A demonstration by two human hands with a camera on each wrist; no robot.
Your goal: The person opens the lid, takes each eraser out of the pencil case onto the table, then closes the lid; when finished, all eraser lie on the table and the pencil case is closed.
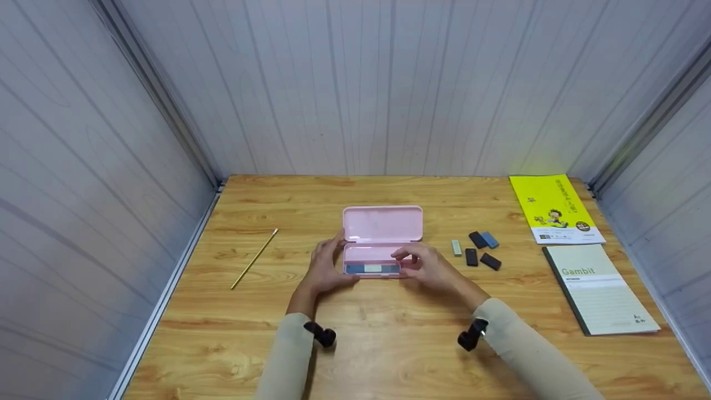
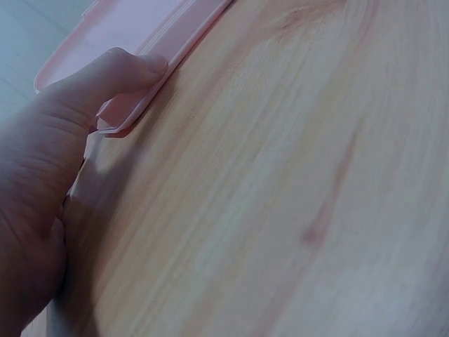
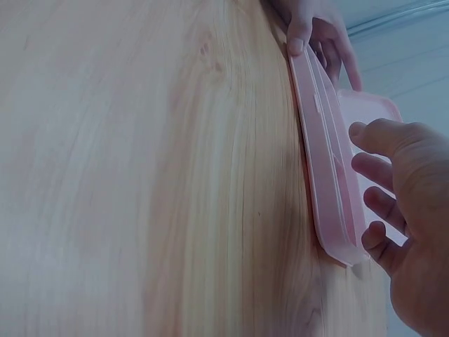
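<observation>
Pink case [image 1: 382, 240] found open at mid-bench [image 1: 389, 344], lid raised upright behind the tray. Inside the tray: a blue item with a pale label [image 1: 372, 269] lying along the front edge; nothing else inside could be made out. Case of smooth pink plastic, a shallow oblong with rounded corners; thin raised rim seen in both wrist views [image 2: 151, 53] [image 3: 330, 175].

Bench of pale varnished wood with a marked grain, walled in by ribbed grey panels.

Left hand [image 1: 326, 268] set against the case's left end, thumb [image 2: 116, 70] pressed on the rim corner, fingers curled round the end; grip grasping the case. Right hand [image 1: 426, 265] held at the case's right end, fingers [image 3: 375, 203] loosely bent just beside the rim [image 3: 330, 175]; contact could not be confirmed; grip released, nothing held. Both forearms in pale sleeves, each with a black wrist camera.

Lying right of the case, apart from it: a small pale block [image 1: 456, 248], three black blocks [image 1: 478, 239] [image 1: 471, 257] [image 1: 490, 261] and a blue one [image 1: 490, 240], all small oblongs. Further right, a yellow booklet [image 1: 552, 208] and a pale notebook [image 1: 600, 289] marked "Gambit" with a dark spine. Well to the left, a thin pencil [image 1: 255, 259] lying aslant.
</observation>
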